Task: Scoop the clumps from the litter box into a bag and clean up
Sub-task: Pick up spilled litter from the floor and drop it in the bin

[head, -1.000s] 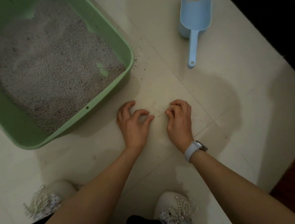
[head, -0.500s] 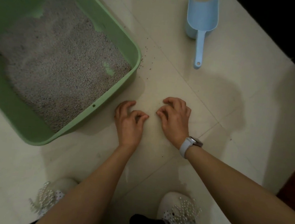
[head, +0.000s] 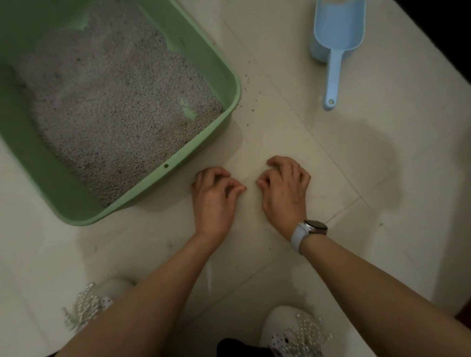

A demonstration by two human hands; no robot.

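Both my hands are down on the pale tiled floor (head: pixel 398 177), close together with a narrow strip of tile between them. My left hand (head: pixel 213 196) has its fingers (head: pixel 229 185) curled in tight, tips against the tile, and my right hand (head: pixel 285 190), with a white-strapped wristwatch (head: pixel 307 232) on it, is curled the same way; whether either is pinching any grains I cannot tell, they are too small to see. The green plastic litter box (head: pixel 144 182), filled with grey granular litter (head: pixel 113 106) that leaves bare green patches, sits just beside my left hand, its near corner rim almost at my knuckles but apart from them. A few dark spilled litter grains (head: pixel 252 109) dot the floor off the box's right rim, beyond both hands. The light blue plastic scoop (head: pixel 336 45) lies well beyond my right hand, handle pointing back toward me, untouched. My white bead-trimmed shoes (head: pixel 295 335) show at the bottom edge.
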